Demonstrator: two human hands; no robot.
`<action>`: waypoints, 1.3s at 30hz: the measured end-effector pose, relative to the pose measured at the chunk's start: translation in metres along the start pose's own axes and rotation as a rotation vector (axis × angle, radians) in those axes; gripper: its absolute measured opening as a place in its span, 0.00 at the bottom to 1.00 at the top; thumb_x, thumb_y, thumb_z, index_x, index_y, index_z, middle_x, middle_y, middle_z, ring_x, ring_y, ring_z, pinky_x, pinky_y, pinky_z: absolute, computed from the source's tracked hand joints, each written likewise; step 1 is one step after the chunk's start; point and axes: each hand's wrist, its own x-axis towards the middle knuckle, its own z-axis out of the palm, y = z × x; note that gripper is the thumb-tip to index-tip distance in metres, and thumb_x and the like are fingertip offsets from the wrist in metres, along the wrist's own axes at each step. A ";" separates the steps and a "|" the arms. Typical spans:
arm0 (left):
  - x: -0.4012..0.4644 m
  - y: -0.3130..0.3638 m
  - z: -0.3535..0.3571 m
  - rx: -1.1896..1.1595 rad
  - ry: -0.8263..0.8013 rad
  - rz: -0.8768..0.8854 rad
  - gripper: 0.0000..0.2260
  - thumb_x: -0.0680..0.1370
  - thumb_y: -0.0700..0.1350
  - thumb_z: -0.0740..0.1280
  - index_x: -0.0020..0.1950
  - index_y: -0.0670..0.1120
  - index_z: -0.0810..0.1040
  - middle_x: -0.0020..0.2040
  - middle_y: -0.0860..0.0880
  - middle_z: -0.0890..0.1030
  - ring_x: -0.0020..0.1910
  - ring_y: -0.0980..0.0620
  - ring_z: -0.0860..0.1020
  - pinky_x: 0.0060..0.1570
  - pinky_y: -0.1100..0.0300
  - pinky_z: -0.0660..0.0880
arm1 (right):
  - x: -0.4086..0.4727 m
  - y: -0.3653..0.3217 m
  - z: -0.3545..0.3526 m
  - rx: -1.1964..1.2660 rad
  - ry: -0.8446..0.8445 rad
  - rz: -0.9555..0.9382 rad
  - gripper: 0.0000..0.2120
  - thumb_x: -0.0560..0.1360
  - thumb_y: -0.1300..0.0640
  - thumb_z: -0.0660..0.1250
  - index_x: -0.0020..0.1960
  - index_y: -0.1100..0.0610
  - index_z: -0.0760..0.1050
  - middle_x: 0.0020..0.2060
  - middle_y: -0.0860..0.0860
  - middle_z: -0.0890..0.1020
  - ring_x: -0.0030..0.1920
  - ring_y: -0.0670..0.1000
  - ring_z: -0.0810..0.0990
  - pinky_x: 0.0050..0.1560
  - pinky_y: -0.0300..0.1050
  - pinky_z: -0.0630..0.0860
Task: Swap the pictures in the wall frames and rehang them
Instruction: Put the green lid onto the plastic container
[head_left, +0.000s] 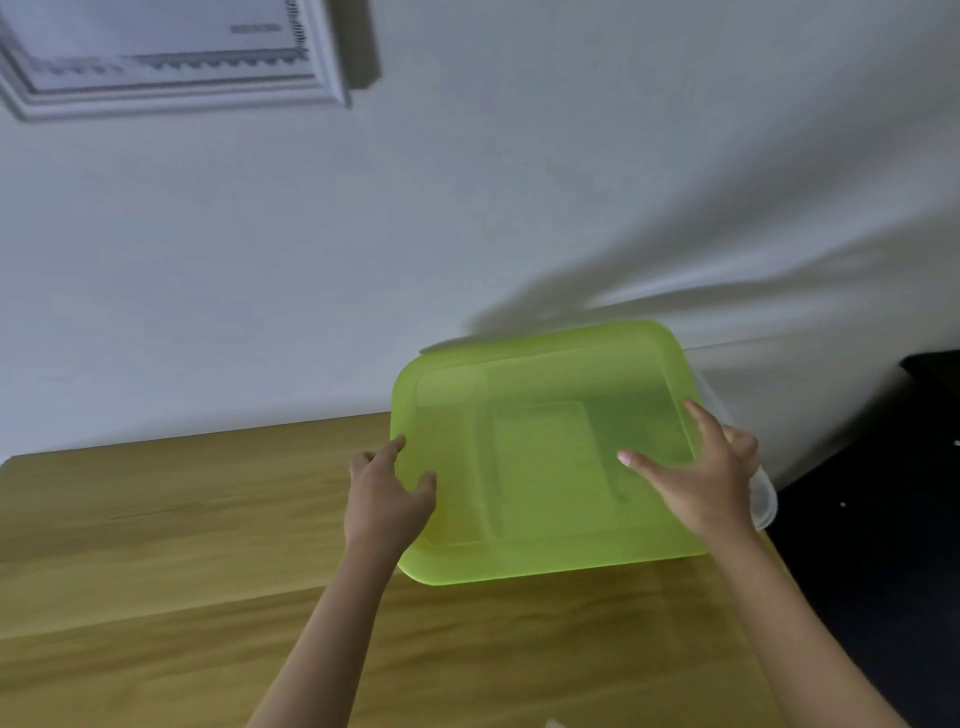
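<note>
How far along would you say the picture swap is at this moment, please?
Nothing looks done yet: one white frame hangs on the wall with a bordered sheet in it, and whether that was swapped cannot be told. In hand, the left hand and right hand hold the green lid of a clear box on the wooden table. Taking frames down, swapping and rehanging seem left.

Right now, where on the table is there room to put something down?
Free: the bare table left of the left hand, from the wall to the near edge, and the wood between the forearms. Crowded: the right back corner, where it and the right hand hold the green lid on a clear box.
</note>
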 end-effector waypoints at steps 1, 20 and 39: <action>-0.002 0.010 0.013 0.014 -0.010 0.003 0.27 0.73 0.48 0.68 0.71 0.49 0.66 0.64 0.45 0.67 0.46 0.52 0.69 0.45 0.59 0.67 | 0.010 0.010 -0.008 0.001 0.000 0.006 0.46 0.59 0.44 0.80 0.72 0.47 0.64 0.64 0.57 0.62 0.68 0.58 0.60 0.66 0.55 0.65; -0.015 0.064 0.099 0.216 0.035 -0.140 0.27 0.74 0.50 0.65 0.72 0.51 0.64 0.63 0.45 0.68 0.60 0.40 0.69 0.57 0.51 0.68 | 0.082 0.089 -0.022 -0.167 -0.183 0.032 0.46 0.60 0.37 0.76 0.72 0.50 0.64 0.57 0.58 0.68 0.64 0.57 0.62 0.56 0.48 0.67; -0.009 0.044 0.104 0.154 0.035 -0.140 0.26 0.73 0.50 0.69 0.70 0.53 0.66 0.64 0.44 0.68 0.61 0.40 0.69 0.56 0.47 0.70 | 0.068 0.109 -0.014 -0.247 -0.137 -0.071 0.44 0.61 0.26 0.64 0.72 0.43 0.60 0.63 0.53 0.64 0.66 0.58 0.65 0.47 0.53 0.76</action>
